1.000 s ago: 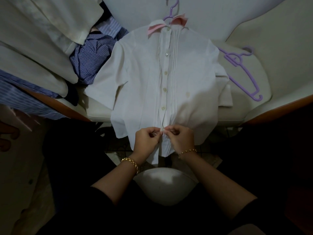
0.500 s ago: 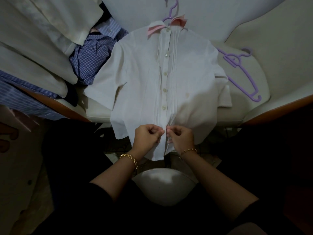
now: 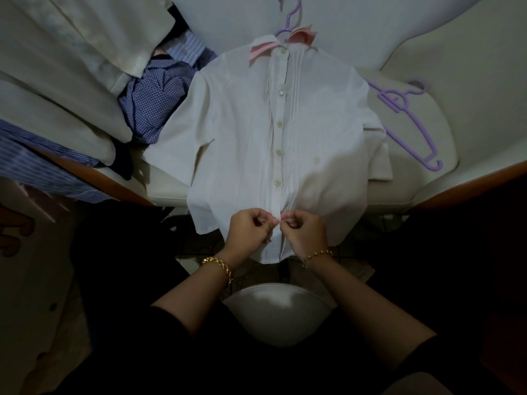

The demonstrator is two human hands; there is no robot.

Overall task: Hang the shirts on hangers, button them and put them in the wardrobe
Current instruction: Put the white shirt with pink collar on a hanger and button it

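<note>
A white shirt (image 3: 245,132) with a pink-lined collar lies flat on a pale armchair seat, hung on a purple hanger (image 3: 289,21) whose hook shows above the collar. Several buttons down its placket are fastened. My left hand (image 3: 248,229) and my right hand (image 3: 303,230) meet at the placket near the hem, each pinching an edge of the fabric where a low button sits. The button itself is hidden by my fingertips.
A spare purple hanger (image 3: 410,124) lies on the seat at the right. A blue checked shirt (image 3: 154,101) is crumpled at the left, beside cream garments (image 3: 71,61) and a striped blue one (image 3: 34,163). The chair's wooden arm edges (image 3: 462,183) frame the seat.
Both hands have stayed together at the lower placket, with small finger movements. The shirt hem has shifted slightly.
</note>
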